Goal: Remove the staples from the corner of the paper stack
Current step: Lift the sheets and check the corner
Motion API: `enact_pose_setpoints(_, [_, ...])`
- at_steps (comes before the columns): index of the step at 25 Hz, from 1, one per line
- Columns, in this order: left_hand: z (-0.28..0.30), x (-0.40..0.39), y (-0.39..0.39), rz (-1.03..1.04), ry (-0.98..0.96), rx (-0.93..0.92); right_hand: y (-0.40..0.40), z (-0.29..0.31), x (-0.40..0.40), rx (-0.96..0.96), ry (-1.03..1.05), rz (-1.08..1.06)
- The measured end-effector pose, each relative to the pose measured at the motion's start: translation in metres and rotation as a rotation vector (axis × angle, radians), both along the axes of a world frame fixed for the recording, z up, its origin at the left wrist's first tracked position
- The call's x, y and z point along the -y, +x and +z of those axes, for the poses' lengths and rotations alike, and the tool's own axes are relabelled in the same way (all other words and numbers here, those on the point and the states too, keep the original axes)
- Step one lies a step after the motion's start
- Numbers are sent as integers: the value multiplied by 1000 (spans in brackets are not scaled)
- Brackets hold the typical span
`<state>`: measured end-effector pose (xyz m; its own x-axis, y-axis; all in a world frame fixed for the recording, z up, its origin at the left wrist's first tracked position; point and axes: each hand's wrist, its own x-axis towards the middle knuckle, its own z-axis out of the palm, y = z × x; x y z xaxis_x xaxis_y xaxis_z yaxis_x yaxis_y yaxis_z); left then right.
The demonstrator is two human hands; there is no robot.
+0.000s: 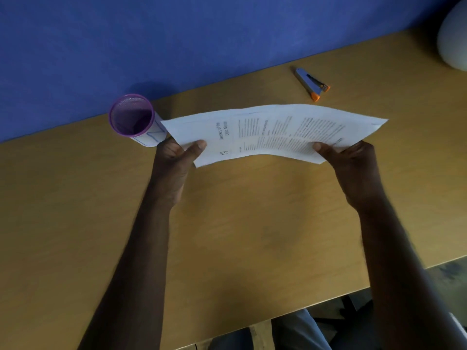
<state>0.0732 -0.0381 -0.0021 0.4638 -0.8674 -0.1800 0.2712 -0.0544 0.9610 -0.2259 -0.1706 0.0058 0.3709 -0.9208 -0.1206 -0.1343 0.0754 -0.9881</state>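
Note:
A printed paper stack [273, 130] is held above the wooden desk, bowed upward in its middle. My left hand [177, 157] grips its left end, thumb on top of the sheet. My right hand [351, 160] grips the near right edge, thumb on the print. A blue and orange staple remover [312, 83] lies on the desk beyond the paper, apart from both hands. No staple can be made out at any corner of the paper.
A purple mesh pen cup [132, 116] stands at the back left, touching the paper's left corner in the view. The blue wall [177, 34] borders the desk [240, 236] behind. A pale rounded object [454, 36] sits at the far right. The desk's near edge runs bottom right.

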Motion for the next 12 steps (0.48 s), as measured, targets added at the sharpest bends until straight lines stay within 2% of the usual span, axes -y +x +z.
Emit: enact_pose_setpoints(12, [-27, 3, -9, 29, 145, 31, 1, -28, 0, -23, 49, -57])
